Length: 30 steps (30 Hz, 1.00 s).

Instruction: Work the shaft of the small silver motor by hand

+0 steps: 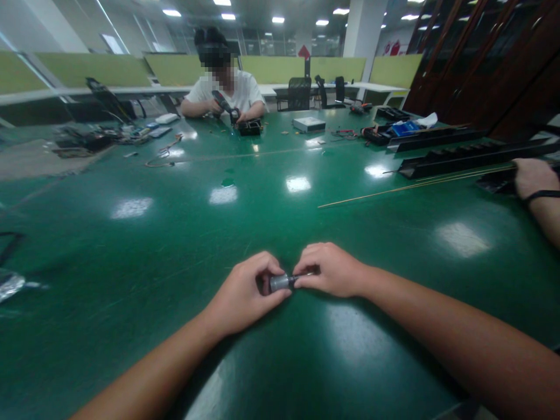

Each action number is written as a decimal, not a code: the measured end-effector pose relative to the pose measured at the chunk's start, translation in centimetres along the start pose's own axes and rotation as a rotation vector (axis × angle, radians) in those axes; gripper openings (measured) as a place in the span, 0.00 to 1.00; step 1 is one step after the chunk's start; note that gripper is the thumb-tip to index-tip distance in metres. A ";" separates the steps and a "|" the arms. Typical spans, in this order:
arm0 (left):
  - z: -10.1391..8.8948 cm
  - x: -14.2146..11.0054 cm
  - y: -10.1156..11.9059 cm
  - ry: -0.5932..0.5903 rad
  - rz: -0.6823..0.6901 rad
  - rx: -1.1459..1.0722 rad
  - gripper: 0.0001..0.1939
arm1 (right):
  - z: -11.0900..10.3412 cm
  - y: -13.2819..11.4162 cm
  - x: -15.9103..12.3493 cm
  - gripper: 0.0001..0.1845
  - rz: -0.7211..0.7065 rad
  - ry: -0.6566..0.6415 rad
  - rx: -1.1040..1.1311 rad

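Low on the green table (175,233), my left hand (245,294) is closed round a small grey metal cylinder (280,282), pinching it between thumb and fingers. My right hand (335,269) meets it from the right, with its fingers pinched on a thin dark tool or shaft (304,276) that sticks out of the cylinder's end. Both hands rest on the table surface and touch each other at the cylinder.
A person in a white shirt (227,90) works with a tool at the far side. Another person's hand (534,178) with a black wristband rests at the right edge, near long black rails (459,160) and thin rods (415,186). Cables, boxes and small parts lie along the back.
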<state>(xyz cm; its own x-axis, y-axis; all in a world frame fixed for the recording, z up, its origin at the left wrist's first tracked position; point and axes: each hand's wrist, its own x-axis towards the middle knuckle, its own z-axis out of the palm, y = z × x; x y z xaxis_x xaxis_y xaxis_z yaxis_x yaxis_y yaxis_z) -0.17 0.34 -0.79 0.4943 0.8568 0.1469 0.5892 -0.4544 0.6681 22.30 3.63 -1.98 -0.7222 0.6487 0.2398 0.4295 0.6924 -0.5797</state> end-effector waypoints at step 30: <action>-0.1 0.0 0.2 -0.009 -0.018 0.001 0.07 | -0.5 -0.2 -0.5 0.07 -0.006 -0.013 -0.014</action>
<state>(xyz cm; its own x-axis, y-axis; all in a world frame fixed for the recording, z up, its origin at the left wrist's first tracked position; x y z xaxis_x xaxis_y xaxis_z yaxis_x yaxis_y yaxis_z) -0.13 0.28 -0.58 0.4894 0.8625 0.1287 0.5982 -0.4394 0.6701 22.80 3.32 -1.57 -0.7319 0.6403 0.2329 0.4323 0.7007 -0.5676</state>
